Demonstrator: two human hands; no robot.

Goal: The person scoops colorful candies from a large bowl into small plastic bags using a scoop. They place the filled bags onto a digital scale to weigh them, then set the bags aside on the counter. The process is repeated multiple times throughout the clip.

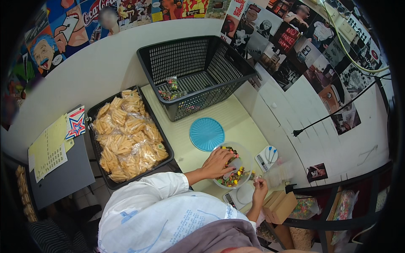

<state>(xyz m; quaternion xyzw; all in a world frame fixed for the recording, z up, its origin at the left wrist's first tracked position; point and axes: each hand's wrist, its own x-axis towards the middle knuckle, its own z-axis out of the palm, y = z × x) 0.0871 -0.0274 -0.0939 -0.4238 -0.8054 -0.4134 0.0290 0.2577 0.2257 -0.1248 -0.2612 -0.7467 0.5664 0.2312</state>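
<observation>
My left hand (218,163) reaches into a clear round plastic tub (250,159), fingers over small multicoloured candies (235,181). Between thumb and fingers shows a pale translucent piece (234,163); whether I grip it is unclear. At the tub's right side, my right hand (260,189) pinches a small clear plastic bag (252,175), which seems to hold a few candies. A blue ribbed lid (207,134) lies flat behind the tub. Beside my right hand is a digital scale with a round white platform (245,193).
A black basket (196,98) at the back holds small candy bags (172,83). On the left, a black tray (91,139) carries bagged tan snack sticks (129,136). A second scale (262,163), clear bags (278,172) and cardboard boxes (280,207) are on the right. A cable plug (297,132) hangs nearby.
</observation>
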